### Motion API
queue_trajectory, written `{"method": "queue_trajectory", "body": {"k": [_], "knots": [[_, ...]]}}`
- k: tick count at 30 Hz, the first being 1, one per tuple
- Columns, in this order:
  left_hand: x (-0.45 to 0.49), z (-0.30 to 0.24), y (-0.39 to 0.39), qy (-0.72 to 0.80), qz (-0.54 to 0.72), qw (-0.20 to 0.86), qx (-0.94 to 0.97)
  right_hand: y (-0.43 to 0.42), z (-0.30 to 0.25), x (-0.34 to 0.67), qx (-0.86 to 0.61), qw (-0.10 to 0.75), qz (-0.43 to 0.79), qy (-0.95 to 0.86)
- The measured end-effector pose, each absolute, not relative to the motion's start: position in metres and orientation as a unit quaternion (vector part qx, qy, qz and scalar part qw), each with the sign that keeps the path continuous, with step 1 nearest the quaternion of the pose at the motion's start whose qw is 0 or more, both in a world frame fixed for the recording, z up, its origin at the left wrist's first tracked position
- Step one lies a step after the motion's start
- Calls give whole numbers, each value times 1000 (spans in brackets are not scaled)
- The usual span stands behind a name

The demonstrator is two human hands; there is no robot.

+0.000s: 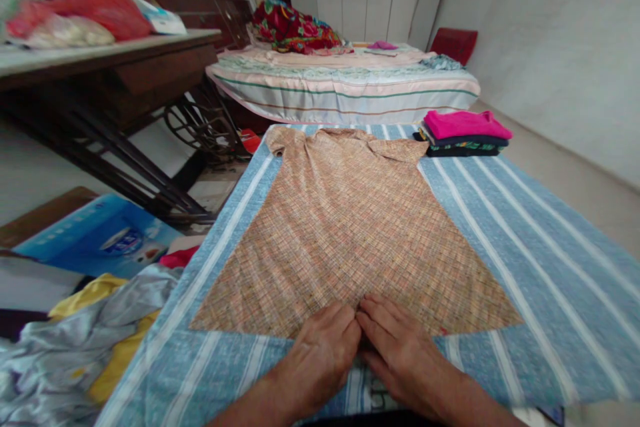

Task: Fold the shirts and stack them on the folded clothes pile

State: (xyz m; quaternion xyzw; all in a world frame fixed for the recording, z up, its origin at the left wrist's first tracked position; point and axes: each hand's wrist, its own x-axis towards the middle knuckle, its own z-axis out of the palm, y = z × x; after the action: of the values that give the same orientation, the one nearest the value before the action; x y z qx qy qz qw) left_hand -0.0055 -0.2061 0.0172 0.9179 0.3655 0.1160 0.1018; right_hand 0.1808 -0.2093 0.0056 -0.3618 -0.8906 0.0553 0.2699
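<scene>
A tan checked short-sleeved shirt lies spread flat on a blue and white striped cloth, its collar end away from me and its hem near me. At the middle of the hem, my left hand has its fingers curled over the fabric edge. Close beside it, almost touching, my right hand grips the same edge with bent fingers. The thumbs and the fabric beneath the hands are mostly hidden.
Folded clothes, pink on top, are stacked at the far right. On the left stand a sewing machine table, a blue box and a heap of clothes. A bed is beyond.
</scene>
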Motion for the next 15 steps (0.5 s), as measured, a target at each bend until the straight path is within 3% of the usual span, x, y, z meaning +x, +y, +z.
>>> {"method": "queue_trajectory", "body": {"k": [5, 10, 13, 15], "knots": [[-3, 14, -208, 413, 165, 150, 883, -210, -17, 177, -352, 330, -20, -876], [-30, 36, -188, 384, 122, 199, 893, -209, -22, 174, -346, 354, -56, -867], [-79, 52, -165, 574, 154, 68, 802, -209, -23, 172, -347, 348, -60, -869], [-114, 60, -152, 712, 79, -51, 695, -209, -23, 172, -352, 345, -59, -868]]}}
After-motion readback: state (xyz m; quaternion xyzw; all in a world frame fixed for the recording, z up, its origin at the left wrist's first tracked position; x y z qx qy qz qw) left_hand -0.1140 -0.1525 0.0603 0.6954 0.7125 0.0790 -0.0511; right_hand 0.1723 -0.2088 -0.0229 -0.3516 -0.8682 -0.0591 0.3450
